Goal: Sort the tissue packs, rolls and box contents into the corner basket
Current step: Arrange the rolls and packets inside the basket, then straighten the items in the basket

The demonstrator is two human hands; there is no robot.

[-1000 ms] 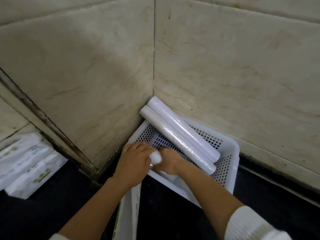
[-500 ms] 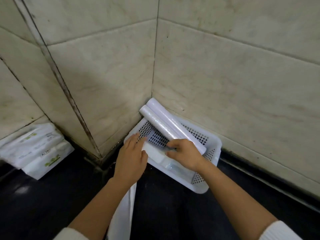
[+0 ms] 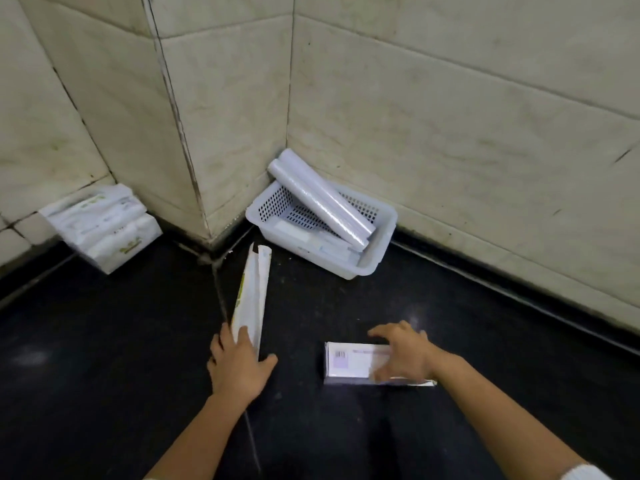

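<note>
A white perforated basket (image 3: 377, 251) sits in the wall corner. Two long white rolls (image 3: 322, 199) lean across it, their far ends against the wall, and flat packets lie on its bottom. On the black floor in front, a long thin white box (image 3: 251, 296) with green print stands on its edge; my left hand (image 3: 239, 365) grips its near end. To the right lies a small white box (image 3: 353, 363) with a barcode label, and my right hand (image 3: 405, 355) rests on top of it, fingers spread over it.
A stack of white tissue packs (image 3: 104, 223) with green print leans against the wall at the left, beyond a jutting wall corner (image 3: 204, 223). Beige tiled walls close off the back and right. Dark floor spreads toward me.
Both hands have pulled back out of the basket toward me. The left now holds the long box's near end and the right has come down on the small box. The view has drawn back.
</note>
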